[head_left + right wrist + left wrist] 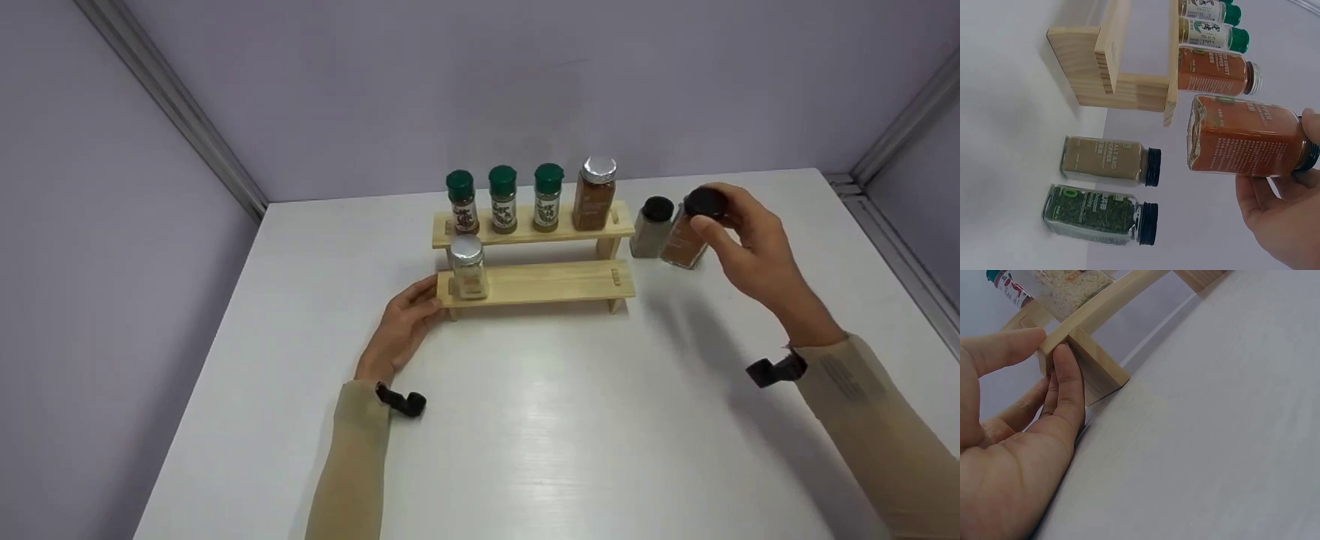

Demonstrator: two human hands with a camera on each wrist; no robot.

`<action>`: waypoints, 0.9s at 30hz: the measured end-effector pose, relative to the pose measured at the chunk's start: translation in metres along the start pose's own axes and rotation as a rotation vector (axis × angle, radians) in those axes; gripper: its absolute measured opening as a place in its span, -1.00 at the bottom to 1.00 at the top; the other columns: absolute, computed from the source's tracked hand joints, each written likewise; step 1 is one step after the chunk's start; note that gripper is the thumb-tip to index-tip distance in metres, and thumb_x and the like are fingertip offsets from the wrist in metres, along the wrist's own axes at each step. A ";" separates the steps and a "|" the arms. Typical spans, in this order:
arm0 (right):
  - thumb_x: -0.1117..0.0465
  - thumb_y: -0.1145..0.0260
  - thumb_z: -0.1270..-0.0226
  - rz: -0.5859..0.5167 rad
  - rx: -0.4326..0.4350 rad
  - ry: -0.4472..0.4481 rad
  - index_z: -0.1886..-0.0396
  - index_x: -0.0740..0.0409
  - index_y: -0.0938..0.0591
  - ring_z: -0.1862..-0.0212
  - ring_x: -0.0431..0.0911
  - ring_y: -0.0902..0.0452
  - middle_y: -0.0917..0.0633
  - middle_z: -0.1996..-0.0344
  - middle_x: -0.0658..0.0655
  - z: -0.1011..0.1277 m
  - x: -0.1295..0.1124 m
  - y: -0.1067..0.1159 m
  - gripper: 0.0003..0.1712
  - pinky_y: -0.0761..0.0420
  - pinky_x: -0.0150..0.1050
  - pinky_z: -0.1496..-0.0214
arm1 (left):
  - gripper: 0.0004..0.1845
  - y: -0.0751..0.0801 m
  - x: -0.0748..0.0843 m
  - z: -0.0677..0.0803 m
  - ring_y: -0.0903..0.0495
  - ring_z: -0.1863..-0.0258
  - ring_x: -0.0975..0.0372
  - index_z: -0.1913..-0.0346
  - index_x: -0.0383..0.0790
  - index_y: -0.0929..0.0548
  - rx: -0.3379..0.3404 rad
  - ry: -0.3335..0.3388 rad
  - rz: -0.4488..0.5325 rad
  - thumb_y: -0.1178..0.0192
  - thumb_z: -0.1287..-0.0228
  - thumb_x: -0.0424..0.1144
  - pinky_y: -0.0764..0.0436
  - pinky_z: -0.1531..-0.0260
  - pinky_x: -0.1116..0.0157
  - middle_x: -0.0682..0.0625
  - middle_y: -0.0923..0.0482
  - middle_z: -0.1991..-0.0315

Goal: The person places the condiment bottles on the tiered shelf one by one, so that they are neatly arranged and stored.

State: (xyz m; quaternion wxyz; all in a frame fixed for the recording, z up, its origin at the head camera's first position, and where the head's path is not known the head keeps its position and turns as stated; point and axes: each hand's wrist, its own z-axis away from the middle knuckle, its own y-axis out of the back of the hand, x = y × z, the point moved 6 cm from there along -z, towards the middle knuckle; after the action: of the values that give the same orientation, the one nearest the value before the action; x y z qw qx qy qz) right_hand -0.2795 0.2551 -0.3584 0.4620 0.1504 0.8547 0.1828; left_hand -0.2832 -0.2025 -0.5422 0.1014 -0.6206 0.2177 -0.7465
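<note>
My right hand grips a glass spice jar of orange-red powder by its black lid. In the right wrist view this spice jar is off the table, beside the wooden rack. At the near left end of the two-step spice rack, my left hand pinches the lower shelf, thumb above and fingers beneath, as the left wrist view shows. A silver-lidded jar with pale granules stands on that shelf, close to the left hand.
Along the upper shelf stand three green-capped bottles and a silver-lidded jar of reddish powder. Right of the rack, a black-lidded salt and pepper jar stands next to a jar of green herbs. Walls enclose the white table.
</note>
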 end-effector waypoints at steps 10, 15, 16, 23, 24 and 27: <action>0.35 -0.24 -0.63 0.004 -0.079 -0.004 -0.48 0.32 -0.49 -0.14 -0.31 -0.61 -0.66 -0.19 0.17 -0.012 -0.014 -0.030 -0.50 -0.55 -0.57 -0.13 | -0.39 0.000 -0.001 -0.001 -0.41 -0.50 0.04 -0.59 -0.37 -0.31 -0.008 0.004 -0.006 -0.14 -0.57 -0.49 -0.50 -0.47 0.25 -0.25 -0.35 -0.53; 0.40 -0.25 -0.61 -0.020 -0.086 0.032 -0.45 0.34 -0.51 -0.14 -0.29 -0.61 -0.67 -0.15 0.13 -0.020 -0.022 -0.041 -0.52 -0.54 -0.53 -0.15 | -0.40 -0.003 -0.001 -0.004 -0.45 -0.46 0.05 -0.59 -0.37 -0.32 -0.012 0.007 -0.002 -0.15 -0.57 -0.49 -0.56 -0.40 0.27 -0.25 -0.36 -0.51; 0.42 -0.24 -0.60 -0.027 -0.091 0.042 -0.45 0.35 -0.51 -0.13 -0.29 -0.61 -0.67 -0.15 0.14 -0.021 -0.023 -0.044 -0.52 -0.54 -0.51 -0.16 | -0.40 -0.003 -0.001 -0.004 -0.46 -0.44 0.06 -0.58 -0.37 -0.32 -0.010 0.007 0.000 -0.15 -0.57 -0.50 -0.58 -0.37 0.29 -0.25 -0.37 -0.51; 0.39 -0.23 -0.63 -0.064 -0.148 0.112 -0.44 0.34 -0.51 -0.09 -0.24 -0.62 -0.68 -0.15 0.22 -0.030 -0.039 -0.069 -0.54 -0.56 -0.46 -0.17 | -0.39 -0.002 0.001 -0.003 -0.48 -0.39 0.10 -0.60 -0.37 -0.29 0.001 0.010 0.001 -0.13 -0.58 -0.50 -0.63 -0.26 0.33 -0.23 -0.35 -0.50; 0.39 -0.23 -0.63 -0.074 -0.154 0.118 -0.44 0.35 -0.51 -0.11 -0.25 -0.62 -0.68 -0.15 0.22 -0.031 -0.041 -0.072 -0.54 -0.56 -0.46 -0.20 | -0.39 -0.001 0.001 -0.003 -0.47 -0.40 0.09 -0.60 -0.37 -0.29 0.002 0.012 0.003 -0.13 -0.57 -0.50 -0.63 -0.27 0.33 -0.23 -0.35 -0.51; 0.38 -0.23 -0.63 -0.086 -0.169 0.136 -0.43 0.37 -0.51 -0.16 -0.27 -0.62 -0.68 -0.16 0.25 -0.034 -0.048 -0.084 -0.54 -0.56 -0.44 -0.27 | -0.38 0.001 0.000 -0.002 -0.45 -0.44 0.07 -0.61 -0.37 -0.29 0.002 0.019 0.005 -0.14 -0.57 -0.50 -0.60 -0.34 0.30 -0.24 -0.34 -0.52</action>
State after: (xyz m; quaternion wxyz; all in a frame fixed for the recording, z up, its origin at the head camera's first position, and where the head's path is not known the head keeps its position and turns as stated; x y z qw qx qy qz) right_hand -0.2908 0.1544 -0.3438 0.4214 0.0615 0.8713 0.2438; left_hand -0.2856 -0.2025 -0.5433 0.1021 -0.6127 0.2194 -0.7524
